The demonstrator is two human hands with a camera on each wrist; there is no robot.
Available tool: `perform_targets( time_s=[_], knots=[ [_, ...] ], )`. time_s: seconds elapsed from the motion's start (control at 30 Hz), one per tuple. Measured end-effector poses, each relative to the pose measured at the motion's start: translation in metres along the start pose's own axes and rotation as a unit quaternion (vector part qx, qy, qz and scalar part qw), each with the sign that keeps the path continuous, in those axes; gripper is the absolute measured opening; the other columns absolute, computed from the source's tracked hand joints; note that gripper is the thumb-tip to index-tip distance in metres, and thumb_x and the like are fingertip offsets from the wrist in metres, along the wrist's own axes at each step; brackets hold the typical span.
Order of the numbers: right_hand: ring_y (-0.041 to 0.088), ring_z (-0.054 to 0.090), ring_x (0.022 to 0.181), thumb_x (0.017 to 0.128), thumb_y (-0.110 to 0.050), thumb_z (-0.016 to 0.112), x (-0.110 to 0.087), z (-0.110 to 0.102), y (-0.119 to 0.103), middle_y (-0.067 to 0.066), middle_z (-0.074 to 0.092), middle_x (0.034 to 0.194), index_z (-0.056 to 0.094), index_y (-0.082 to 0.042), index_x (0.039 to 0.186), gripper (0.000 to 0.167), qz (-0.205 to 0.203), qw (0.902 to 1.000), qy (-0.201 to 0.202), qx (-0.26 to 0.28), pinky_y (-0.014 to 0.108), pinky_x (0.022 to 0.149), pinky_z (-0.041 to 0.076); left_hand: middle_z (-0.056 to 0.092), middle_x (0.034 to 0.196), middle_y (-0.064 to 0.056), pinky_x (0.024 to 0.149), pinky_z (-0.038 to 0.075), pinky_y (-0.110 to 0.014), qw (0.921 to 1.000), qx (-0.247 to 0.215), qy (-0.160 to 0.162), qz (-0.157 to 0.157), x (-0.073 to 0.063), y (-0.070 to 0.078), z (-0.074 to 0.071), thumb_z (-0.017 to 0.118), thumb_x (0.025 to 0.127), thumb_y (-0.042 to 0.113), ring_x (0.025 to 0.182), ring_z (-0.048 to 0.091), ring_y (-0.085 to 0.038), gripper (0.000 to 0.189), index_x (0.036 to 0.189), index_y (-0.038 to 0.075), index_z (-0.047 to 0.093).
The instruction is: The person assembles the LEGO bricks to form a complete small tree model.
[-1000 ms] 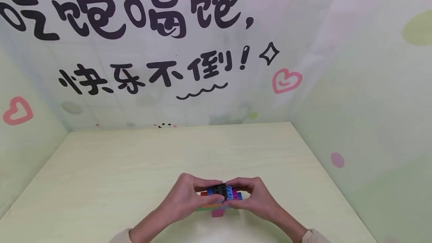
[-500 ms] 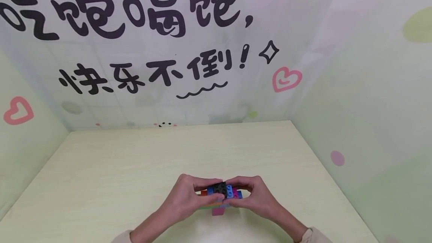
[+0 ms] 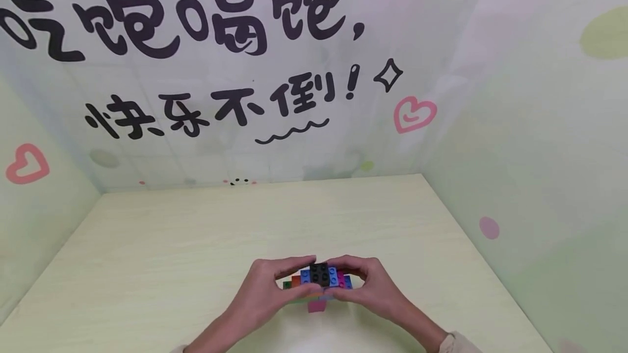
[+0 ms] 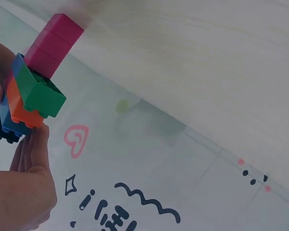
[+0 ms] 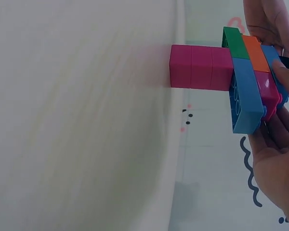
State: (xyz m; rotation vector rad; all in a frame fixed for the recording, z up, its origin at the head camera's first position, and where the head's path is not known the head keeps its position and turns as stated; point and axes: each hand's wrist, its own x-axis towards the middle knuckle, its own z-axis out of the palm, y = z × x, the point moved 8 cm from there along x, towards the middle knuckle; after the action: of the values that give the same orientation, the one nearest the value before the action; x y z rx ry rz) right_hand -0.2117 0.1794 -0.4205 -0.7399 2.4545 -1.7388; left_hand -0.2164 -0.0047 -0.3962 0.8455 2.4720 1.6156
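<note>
Both hands are on a toy building-brick structure [image 3: 320, 275] in the head view. It has a black brick [image 3: 319, 275] on top, widening rows below of blue, orange, magenta and green bricks, and a narrow magenta column [image 5: 201, 67] underneath. My left hand [image 3: 260, 287] keeps its thumb in front and fingers behind, loosely around the upper bricks. From the other side my right hand [image 3: 370, 282] pinches the structure between thumb and fingers. The green brick [image 4: 41, 94] and orange brick [image 4: 23, 109] show in the left wrist view, the lower blue brick [image 5: 247, 98] in the right wrist view.
A pale wooden tabletop [image 3: 196, 233] lies beneath. Behind it rises a printed back wall [image 3: 221, 151] with black lettering, and side walls stand at left and right [image 3: 530, 178].
My left hand has shifted slightly left and its fingers have spread from the bricks, uncovering more blue, orange and green. My right hand and the structure stay almost in place.
</note>
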Motion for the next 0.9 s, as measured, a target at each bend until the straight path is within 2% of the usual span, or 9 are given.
perform_targets(
  time_s=[0.1,0.2,0.33,0.43,0.63,0.8,0.9],
  knots=[
    [0.018,0.064,0.107,0.083,-0.025,0.080,-0.006,-0.006,0.008,-0.005,0.066,0.121,0.065,-0.022,0.125,0.045,0.007,0.9999,-0.001,-0.013,0.042,0.095,0.049,0.068,0.118,0.010,0.088,0.051,-0.029,0.9996,-0.013,0.012,-0.024,-0.009,-0.008,-0.012,0.078,0.079,0.045,0.112,0.062,-0.010,0.047,0.123,0.032,0.068],
    [0.018,0.064,0.108,0.081,-0.028,0.082,-0.015,-0.013,0.017,-0.006,0.066,0.121,0.065,-0.024,0.125,0.046,0.029,0.9994,-0.003,-0.018,0.047,0.095,0.048,0.069,0.116,0.007,0.085,0.053,-0.028,0.9988,-0.004,0.022,-0.044,-0.019,-0.018,-0.023,0.080,0.078,0.043,0.109,0.064,-0.014,0.046,0.120,0.029,0.069],
    [0.018,0.066,0.104,0.081,-0.027,0.082,-0.022,-0.017,0.024,-0.006,0.067,0.118,0.067,-0.024,0.121,0.043,0.048,0.9985,-0.014,-0.022,0.046,0.093,0.049,0.071,0.114,0.002,0.082,0.055,-0.032,0.9980,0.024,-0.003,-0.058,-0.029,-0.030,-0.026,0.079,0.079,0.042,0.106,0.066,-0.020,0.046,0.119,0.020,0.071],
    [0.018,0.067,0.103,0.082,-0.024,0.082,-0.024,-0.018,0.025,-0.004,0.068,0.117,0.067,-0.022,0.120,0.041,0.044,0.9986,-0.018,-0.021,0.046,0.091,0.050,0.071,0.112,0.001,0.082,0.055,-0.031,0.9975,0.048,-0.027,-0.044,-0.031,-0.034,-0.020,0.079,0.081,0.035,0.104,0.067,-0.020,0.042,0.117,0.014,0.072],
    [0.018,0.067,0.101,0.083,-0.022,0.081,-0.025,-0.021,0.023,-0.004,0.068,0.116,0.067,-0.021,0.120,0.039,0.036,0.9989,-0.011,-0.027,0.044,0.089,0.051,0.071,0.110,0.002,0.078,0.056,-0.029,0.9947,0.096,-0.034,-0.018,-0.030,-0.033,-0.014,0.082,0.080,0.017,0.099,0.069,-0.018,0.037,0.116,0.012,0.073],
    [0.018,0.068,0.100,0.083,-0.023,0.080,-0.029,-0.025,0.024,-0.004,0.069,0.115,0.068,-0.019,0.118,0.038,0.038,0.9989,-0.001,-0.028,0.044,0.089,0.051,0.071,0.112,0.003,0.077,0.056,-0.031,0.9890,0.144,-0.035,-0.008,-0.031,-0.028,-0.012,0.082,0.080,0.018,0.097,0.069,-0.017,0.040,0.118,0.013,0.072],
    [0.018,0.068,0.100,0.084,-0.022,0.080,-0.030,-0.026,0.024,-0.004,0.069,0.115,0.068,-0.019,0.118,0.037,0.038,0.9990,0.002,-0.025,0.045,0.089,0.051,0.071,0.112,0.003,0.077,0.056,-0.030,0.9809,0.193,-0.023,0.013,-0.032,-0.023,-0.012,0.083,0.079,0.020,0.098,0.068,-0.013,0.042,0.119,0.013,0.072]
  ],
)
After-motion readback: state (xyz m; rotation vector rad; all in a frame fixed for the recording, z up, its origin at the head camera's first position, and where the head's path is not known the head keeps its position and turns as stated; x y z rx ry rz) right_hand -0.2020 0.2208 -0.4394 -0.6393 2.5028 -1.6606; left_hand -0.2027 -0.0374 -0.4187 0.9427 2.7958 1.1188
